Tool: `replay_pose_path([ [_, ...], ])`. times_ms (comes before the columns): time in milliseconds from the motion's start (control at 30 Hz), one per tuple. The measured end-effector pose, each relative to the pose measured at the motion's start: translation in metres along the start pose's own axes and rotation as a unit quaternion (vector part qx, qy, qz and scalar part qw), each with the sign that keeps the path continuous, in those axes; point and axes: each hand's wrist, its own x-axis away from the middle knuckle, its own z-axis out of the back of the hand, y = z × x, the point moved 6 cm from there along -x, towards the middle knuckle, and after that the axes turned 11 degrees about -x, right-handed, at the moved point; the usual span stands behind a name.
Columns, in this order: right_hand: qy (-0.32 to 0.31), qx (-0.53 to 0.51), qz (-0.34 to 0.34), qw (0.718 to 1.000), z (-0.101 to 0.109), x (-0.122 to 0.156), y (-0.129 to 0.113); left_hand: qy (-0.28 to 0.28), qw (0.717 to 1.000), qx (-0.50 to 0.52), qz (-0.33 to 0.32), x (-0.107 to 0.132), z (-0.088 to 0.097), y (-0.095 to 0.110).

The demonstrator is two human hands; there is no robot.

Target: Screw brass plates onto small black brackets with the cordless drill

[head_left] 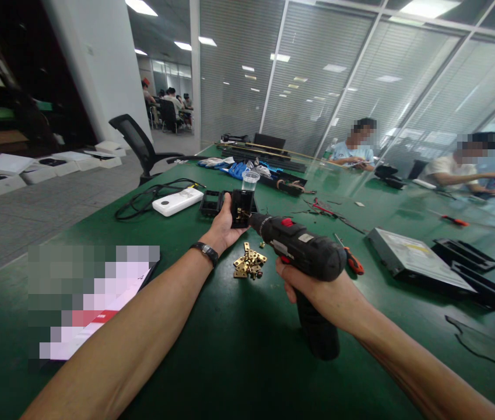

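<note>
My left hand point(225, 228) grips a small black box part point(242, 207) and holds it upright just above the green table point(230, 350). A brass piece shows inside that part. My right hand point(317, 291) is wrapped round the handle of a black cordless drill point(299, 248), whose tip points left into the black part. Directly below the drill tip lies a small pile of brass hinges point(249, 262) on the table. A second black frame part point(212, 203) rests just left of the held one.
A clear plastic cup point(250, 179) stands behind the held part. A white power bank point(177, 201) with black cables lies to the left, an orange-handled screwdriver point(352, 259) and a disc drive point(417, 259) to the right. Two people sit across the table at the far right.
</note>
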Motion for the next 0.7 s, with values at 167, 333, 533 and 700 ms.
replay_pose_path([
  [167,-0.001,-0.004,0.001,1.0,-0.0006,-0.0004,-0.0003,-0.005,1.0,0.007,0.0,0.0006,-0.0003,-0.0006],
  [333,-0.001,0.0,-0.005,1.0,-0.0012,-0.0004,-0.0034,-0.005,1.0,0.01,0.004,0.0015,-0.0007,-0.0001],
  [533,0.004,-0.006,-0.001,1.0,-0.0014,0.0002,-0.0038,-0.001,1.0,0.025,0.018,0.0027,-0.002,0.0009],
  [700,-0.002,-0.004,-0.006,1.0,-0.0014,0.001,-0.0046,-0.001,0.999,0.029,0.018,0.0042,-0.0033,0.0015],
])
